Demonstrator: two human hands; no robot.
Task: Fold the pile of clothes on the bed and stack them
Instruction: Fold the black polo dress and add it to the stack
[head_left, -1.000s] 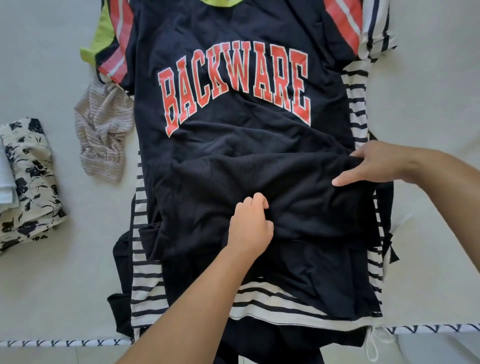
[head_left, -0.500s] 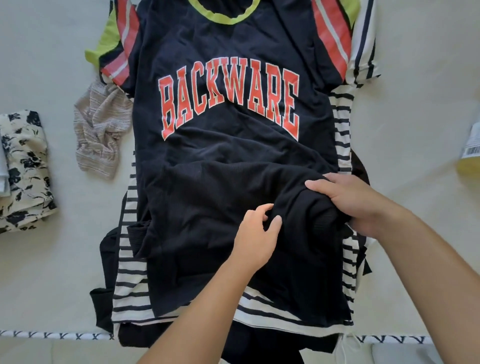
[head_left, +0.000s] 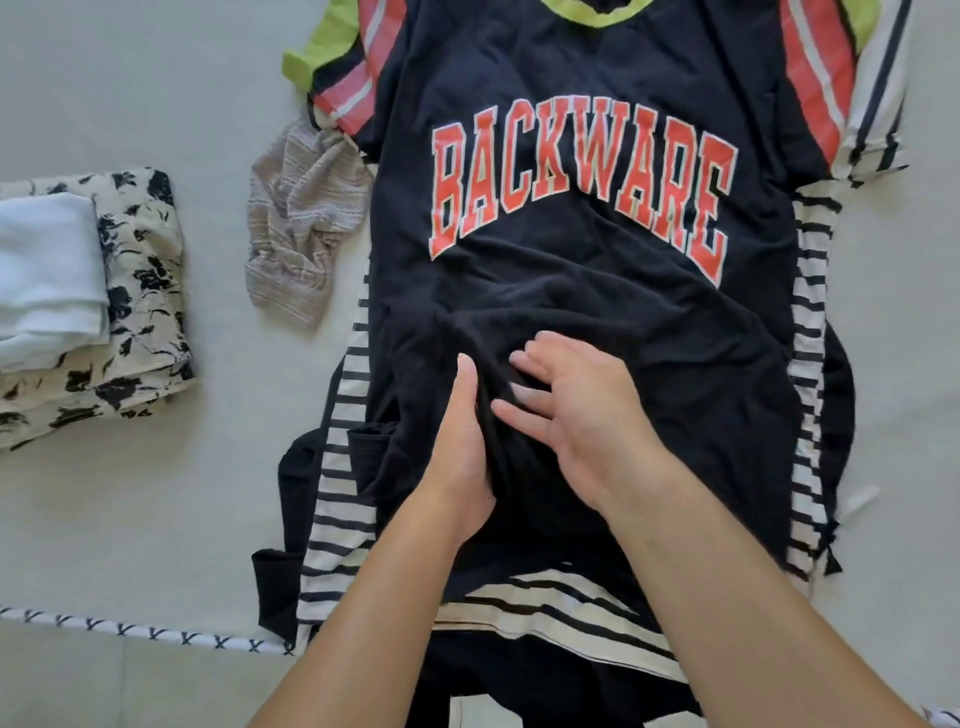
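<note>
- Both hands meet at frame centre on the dark shirt (head_left: 582, 291): left hand (head_left: 462, 447) lies straight-fingered along a ridge of cloth, right hand (head_left: 576, 415) spread flat, pressing.
- Risk: bunched fabric could drag the striped shirt (head_left: 337, 519) underneath, spoiling the fold.
- Pale bed (head_left: 156, 519); folded stack (head_left: 88, 301) at left.

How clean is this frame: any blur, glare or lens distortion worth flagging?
Head view: the right hand is motion-smeared at the fingers, the left hand a little softer; the BACKWARE shirt lettering reads sharp; light is flat and even, no glare; the bed's trim runs slightly slanted near the wide-angle edge.
</note>
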